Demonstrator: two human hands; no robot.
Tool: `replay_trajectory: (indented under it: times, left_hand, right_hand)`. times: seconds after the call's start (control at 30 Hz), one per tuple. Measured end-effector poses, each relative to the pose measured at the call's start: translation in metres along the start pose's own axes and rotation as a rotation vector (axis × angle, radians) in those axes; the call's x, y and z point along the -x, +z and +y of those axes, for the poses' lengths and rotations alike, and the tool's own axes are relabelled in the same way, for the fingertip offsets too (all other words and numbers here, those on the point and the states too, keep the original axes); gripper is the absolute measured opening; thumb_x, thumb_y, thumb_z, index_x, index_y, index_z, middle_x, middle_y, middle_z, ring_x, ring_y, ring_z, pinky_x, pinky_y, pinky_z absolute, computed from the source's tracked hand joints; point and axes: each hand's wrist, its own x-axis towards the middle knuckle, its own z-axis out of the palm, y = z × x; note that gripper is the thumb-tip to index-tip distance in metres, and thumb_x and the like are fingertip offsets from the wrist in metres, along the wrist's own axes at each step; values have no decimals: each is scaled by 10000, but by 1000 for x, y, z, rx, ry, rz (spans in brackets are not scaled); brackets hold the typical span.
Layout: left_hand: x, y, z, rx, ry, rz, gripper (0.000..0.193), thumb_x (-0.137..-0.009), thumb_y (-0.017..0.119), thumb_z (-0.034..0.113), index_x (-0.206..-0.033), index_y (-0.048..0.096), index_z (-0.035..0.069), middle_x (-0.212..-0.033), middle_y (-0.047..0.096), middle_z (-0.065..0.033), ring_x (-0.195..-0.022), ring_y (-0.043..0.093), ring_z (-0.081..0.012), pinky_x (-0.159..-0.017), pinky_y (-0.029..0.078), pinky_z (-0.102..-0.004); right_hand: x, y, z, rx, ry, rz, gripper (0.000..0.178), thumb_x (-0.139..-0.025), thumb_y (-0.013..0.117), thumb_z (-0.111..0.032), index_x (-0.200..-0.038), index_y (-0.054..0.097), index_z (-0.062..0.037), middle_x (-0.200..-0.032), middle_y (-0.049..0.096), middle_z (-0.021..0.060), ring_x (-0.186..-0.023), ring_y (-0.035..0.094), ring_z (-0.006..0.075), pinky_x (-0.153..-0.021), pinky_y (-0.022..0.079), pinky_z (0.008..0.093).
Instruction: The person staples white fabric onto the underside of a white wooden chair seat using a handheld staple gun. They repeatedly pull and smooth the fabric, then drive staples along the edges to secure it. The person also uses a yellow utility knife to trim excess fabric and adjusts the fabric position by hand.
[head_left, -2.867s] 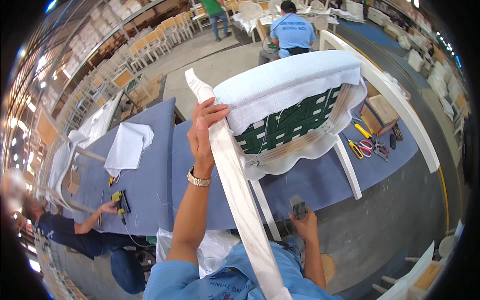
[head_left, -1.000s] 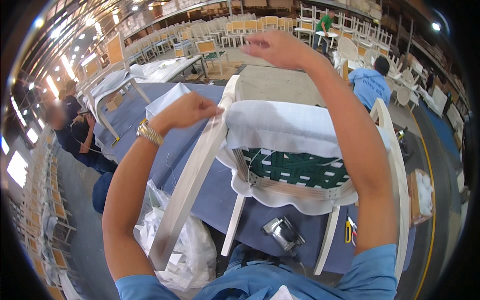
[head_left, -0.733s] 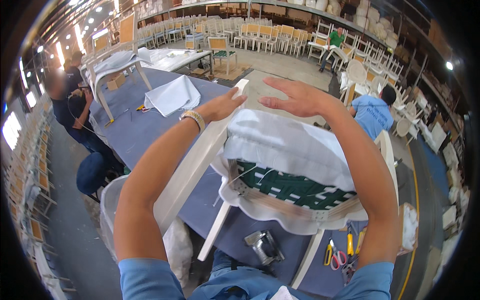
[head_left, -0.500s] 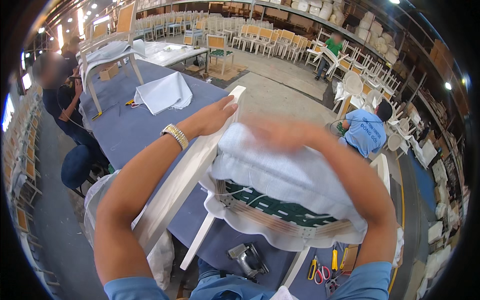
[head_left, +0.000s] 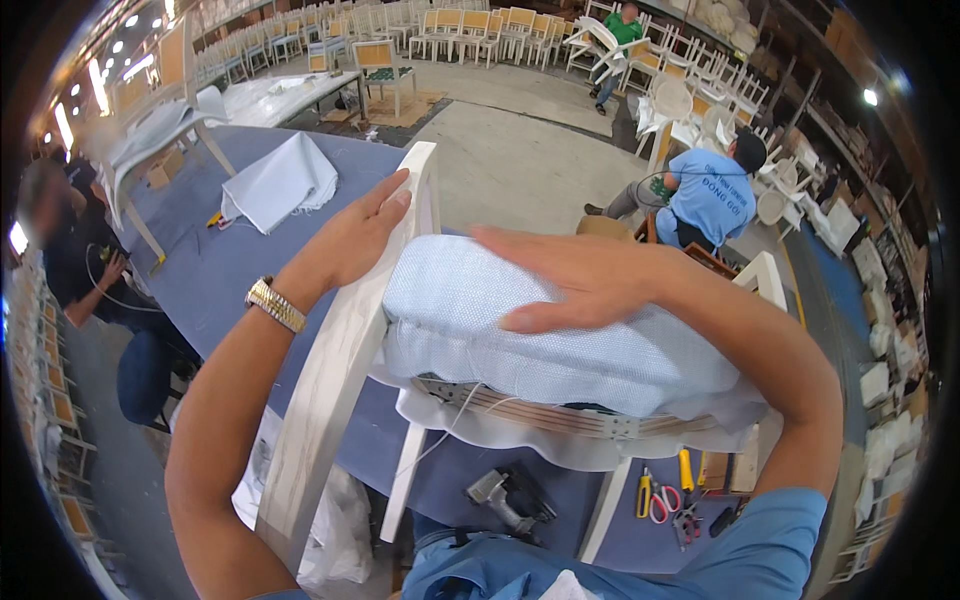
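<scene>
A pale wooden chair frame (head_left: 330,400) stands tilted in front of me on the blue-covered table. My left hand (head_left: 350,235) lies against the upper part of its left post, fingers stretched out along the wood. Light blue woven fabric (head_left: 450,290) covers a padded part between the posts. On top of this fabric my right hand (head_left: 590,280) rests flat, fingers extended and thumb apart. Below the fabric edge, a wooden rail (head_left: 540,412) with staples and a loose white cord (head_left: 450,430) show. A wavy white lining (head_left: 500,440) hangs under the rail.
A staple gun (head_left: 505,500), red-handled scissors (head_left: 660,502) and yellow-handled tools (head_left: 686,470) lie near me on the table (head_left: 270,270). Folded fabric (head_left: 280,185) and another chair (head_left: 165,130) are far left. Co-workers are at left, at right in a blue shirt (head_left: 710,195) and farther back.
The view has shifted, and the chair appears farther left and turned. My right hand, blurred before, now lies still and flat on the fabric. The fabric now hides most of the green webbing.
</scene>
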Motion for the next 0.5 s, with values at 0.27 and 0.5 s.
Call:
replay_trajectory:
  times: [0.27, 0.5]
  left_hand:
    - [-2, 6, -3, 28, 94, 19, 581, -1087, 370, 430, -1551, 372, 80, -1528, 470, -187, -1402, 462, -298, -1167, 322, -347]
    - [3, 12, 14, -1, 115, 15, 593, -1072, 414, 423, -1510, 410, 22, -1487, 489, -249, -1382, 476, -366, -1156, 346, -377]
  right_hand:
    - [156, 4, -10, -28, 446, 54, 898, -947, 535, -562, -1567, 239, 17, -1546, 390, 274, -1409, 416, 412, -1161, 323, 443]
    - [271, 32, -34, 137, 709, 312, 595, -1022, 455, -431, -1482, 464, -54, -1406, 567, 232, -1290, 547, 401, -1086, 412, 432]
